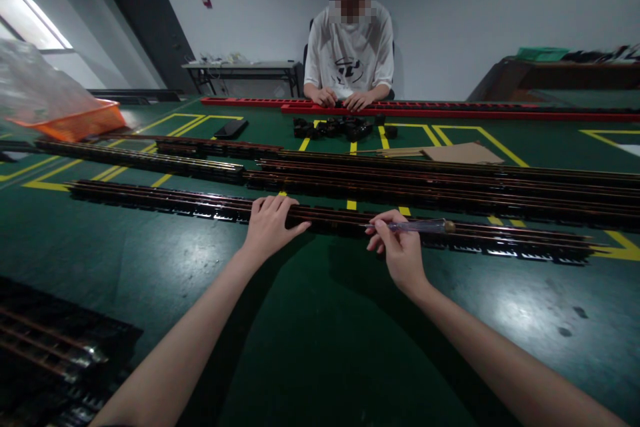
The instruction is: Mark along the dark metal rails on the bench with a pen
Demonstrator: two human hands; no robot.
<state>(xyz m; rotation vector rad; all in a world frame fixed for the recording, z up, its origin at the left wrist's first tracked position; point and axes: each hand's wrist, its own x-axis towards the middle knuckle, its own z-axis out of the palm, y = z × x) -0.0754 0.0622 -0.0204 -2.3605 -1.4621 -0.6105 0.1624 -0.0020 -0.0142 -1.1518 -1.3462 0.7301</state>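
A long black rail (215,205) with copper-coloured strips along it lies across the green table in front of me. My left hand (271,223) rests on this rail, thumb stretched out to the right and fingers laid over the far side. In my right hand (397,247) is a screwdriver (425,226) with a clear handle, pinched between thumb and fingers. Its thin shaft points left, its tip close to or on the rail; contact cannot be made out. The handle end sticks out to the right.
More black rails (450,187) lie behind, and others (55,347) at the lower left. Beyond are brown cardboard (463,153), a dark phone-like slab (231,129), small black parts (345,127) and red rails (425,109). An orange basket (75,121) holds plastic bags. A person (349,47) sits opposite, hands at the red rails.
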